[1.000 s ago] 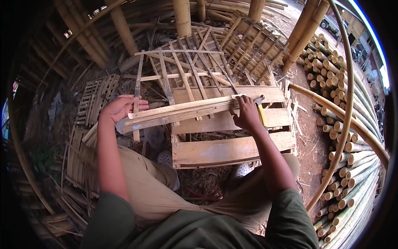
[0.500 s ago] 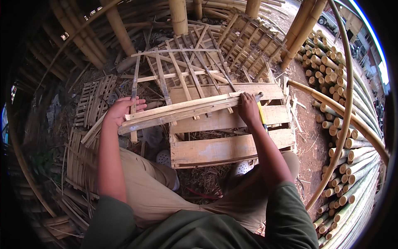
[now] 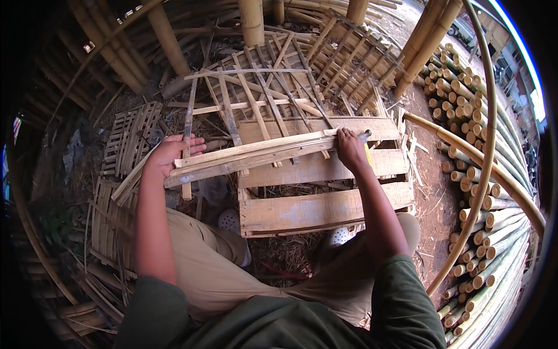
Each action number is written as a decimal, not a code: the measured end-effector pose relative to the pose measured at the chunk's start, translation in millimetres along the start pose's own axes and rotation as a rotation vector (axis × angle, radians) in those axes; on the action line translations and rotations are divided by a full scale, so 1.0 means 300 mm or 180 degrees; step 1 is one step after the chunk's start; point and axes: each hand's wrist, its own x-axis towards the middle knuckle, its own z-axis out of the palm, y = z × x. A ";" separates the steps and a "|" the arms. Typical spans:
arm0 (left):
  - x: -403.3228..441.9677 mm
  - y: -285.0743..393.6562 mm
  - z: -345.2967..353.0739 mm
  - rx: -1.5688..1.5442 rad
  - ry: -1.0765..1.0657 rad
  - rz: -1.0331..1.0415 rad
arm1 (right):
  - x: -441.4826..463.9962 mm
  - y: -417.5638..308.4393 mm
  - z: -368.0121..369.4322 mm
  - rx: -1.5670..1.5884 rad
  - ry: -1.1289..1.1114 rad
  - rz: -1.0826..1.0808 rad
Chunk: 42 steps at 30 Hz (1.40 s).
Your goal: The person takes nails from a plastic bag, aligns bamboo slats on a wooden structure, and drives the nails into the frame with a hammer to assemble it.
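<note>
A bundle of split bamboo strips (image 3: 256, 152) lies slanted across a wooden slatted platform (image 3: 296, 210) and a lattice of thin strips (image 3: 256, 104). At the bundle's left end is my left hand (image 3: 174, 151), its fingers stretched out to the right and its palm against the strips. My right hand (image 3: 350, 149) is closed round the bundle's right end. Just right of that hand, a hammer (image 3: 366, 137) with a yellow handle rests on the platform, partly hidden by the hand and forearm.
Cut bamboo poles (image 3: 479, 218) are stacked at the right, behind a curved bamboo pole (image 3: 488, 157). Slatted panels (image 3: 132, 139) lie at the left, and another panel (image 3: 351, 64) leans at the back. Upright bamboo posts (image 3: 251, 23) stand behind the lattice.
Both hands and the bundle have shifted slightly in view. My right hand has closed further round the bundle's right end and now covers more of the hammer.
</note>
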 end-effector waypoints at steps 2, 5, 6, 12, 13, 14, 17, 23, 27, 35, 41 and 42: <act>0.005 0.000 -0.006 -0.0051 -0.0006 -0.0020 | 0.010 -0.019 -0.034 -0.0094 -0.0370 0.0076; 0.009 0.006 -0.005 -0.0092 -0.0003 -0.0041 | 0.023 -0.020 -0.062 -0.0199 -0.0528 -0.0075; 0.009 0.008 -0.003 -0.0091 0.0010 -0.0049 | 0.024 -0.022 -0.069 -0.0199 -0.0527 -0.0072; 0.011 0.032 0.011 -0.0022 0.0014 -0.0137 | 0.057 -0.027 -0.119 -0.0490 -0.0809 -0.0314; 0.015 0.036 0.009 -0.0037 0.0014 -0.0124 | 0.070 -0.025 -0.130 -0.0504 -0.0803 -0.0327; 0.019 0.039 0.008 -0.0006 0.0024 -0.0148 | 0.081 -0.026 -0.143 -0.0552 -0.0958 -0.0445; 0.020 0.050 0.017 0.0088 0.0062 -0.0197 | 0.094 -0.018 -0.137 -0.0593 -0.1034 -0.0635; 0.009 0.076 0.023 0.0044 0.0079 -0.0186 | 0.126 0.011 -0.133 -0.0752 -0.1318 -0.0989; 0.024 0.075 0.006 0.0083 0.0051 -0.0236 | 0.138 0.011 -0.142 -0.0846 -0.1498 -0.1037; 0.052 0.057 -0.027 0.0036 -0.0073 -0.0208 | 0.170 -0.007 -0.161 -0.1034 -0.1866 -0.1022; 0.062 0.051 -0.059 -0.0341 -0.0472 -0.0205 | 0.121 0.005 -0.148 -0.0834 -0.1531 -0.0783; 0.070 0.032 -0.060 -0.0345 -0.0456 -0.0199 | 0.102 0.009 -0.146 -0.0794 -0.1477 -0.0733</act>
